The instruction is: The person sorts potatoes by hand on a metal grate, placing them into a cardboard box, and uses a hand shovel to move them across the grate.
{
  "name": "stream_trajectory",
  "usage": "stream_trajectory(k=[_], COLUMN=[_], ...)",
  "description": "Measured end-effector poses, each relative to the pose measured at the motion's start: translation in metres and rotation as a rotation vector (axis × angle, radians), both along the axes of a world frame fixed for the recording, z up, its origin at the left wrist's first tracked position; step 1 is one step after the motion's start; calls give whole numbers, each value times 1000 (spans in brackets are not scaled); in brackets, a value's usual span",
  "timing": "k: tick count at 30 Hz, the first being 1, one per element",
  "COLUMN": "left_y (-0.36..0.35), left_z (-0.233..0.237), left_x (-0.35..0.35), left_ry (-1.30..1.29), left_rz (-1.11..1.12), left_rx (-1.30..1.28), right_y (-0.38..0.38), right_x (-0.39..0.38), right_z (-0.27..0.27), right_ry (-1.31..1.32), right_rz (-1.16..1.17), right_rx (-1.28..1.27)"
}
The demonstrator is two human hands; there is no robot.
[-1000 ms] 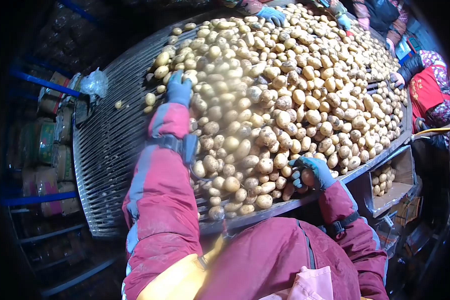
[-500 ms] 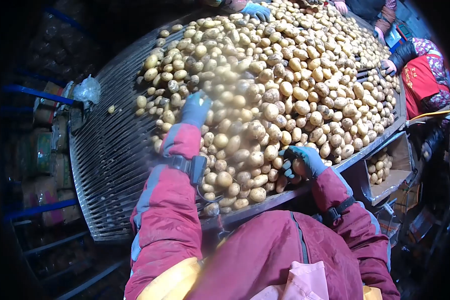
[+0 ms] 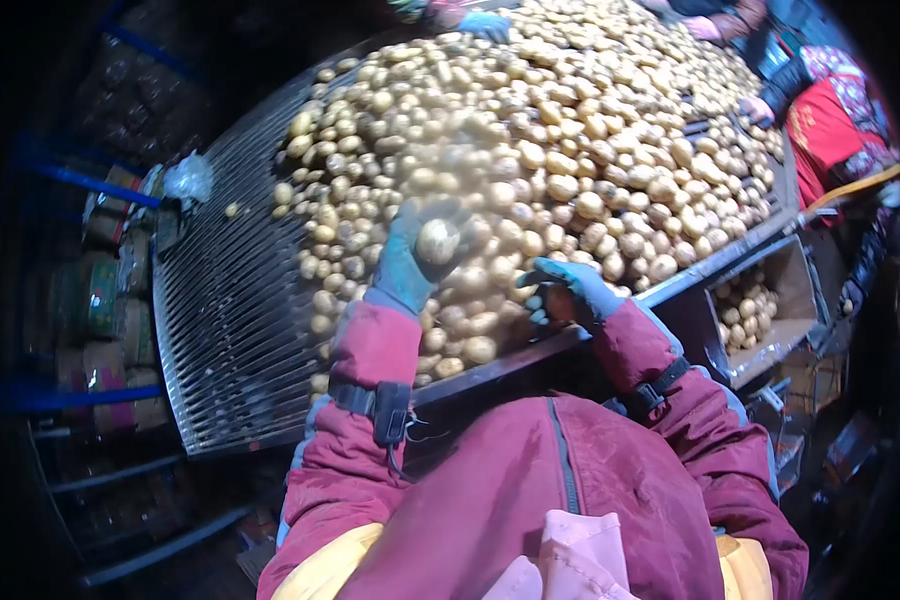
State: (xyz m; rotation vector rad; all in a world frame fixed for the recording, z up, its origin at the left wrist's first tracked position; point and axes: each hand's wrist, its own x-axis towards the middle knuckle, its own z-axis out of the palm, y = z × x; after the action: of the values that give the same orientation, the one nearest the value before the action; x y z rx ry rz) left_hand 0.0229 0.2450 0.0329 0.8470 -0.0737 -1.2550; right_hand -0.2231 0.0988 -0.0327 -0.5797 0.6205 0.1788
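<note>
Over the near side of the slatted table (image 3: 220,300), in the head view, the left hand (image 3: 402,265) cups a pale potato (image 3: 437,241) above the pile (image 3: 610,150). The right hand (image 3: 592,287), beside the table's edge, curls around what looks like a brown potato (image 3: 560,302), partly hidden. A loose, even grip with a steady wrist should hold the pale potato securely without bruising; nearly round, it shows no clear long axis or pointing end.
</note>
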Motion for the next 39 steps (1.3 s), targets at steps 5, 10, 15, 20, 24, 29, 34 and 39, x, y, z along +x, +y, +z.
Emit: stream_trajectory(k=[5,10,15,20,24,29,34,39], left_y=[-19,-51,-50,-19,-16,-14,-11,-2], left_z=[1,34,-30,-122,-132,-131,-144,-126], left_x=[-107,-208,-197,-164,-178,-182,-176,-171], left_ry=[-607,-740,-1427,-2074,-2303,-2297,-2311,-2321], left_rz=[-230,-474,-370,-254,-257,-272,-260,-286], left_rx=[32,190,127,384,488,584,569,772], right_y=[12,2,-14,-42,-58,-104,-126,-120], right_x=[-27,-99,-202,-321,-387,-413,-420,-309], right_z=[46,42,39,10,-7,-25,-36,11], right_ry=[-240,16,72,-18,4,183,203,123], right_rz=[44,-156,-334,-636,-929,-1287,-1128,-743], right_rx=[239,-221,-98,-202,-189,-392,-489,-490])
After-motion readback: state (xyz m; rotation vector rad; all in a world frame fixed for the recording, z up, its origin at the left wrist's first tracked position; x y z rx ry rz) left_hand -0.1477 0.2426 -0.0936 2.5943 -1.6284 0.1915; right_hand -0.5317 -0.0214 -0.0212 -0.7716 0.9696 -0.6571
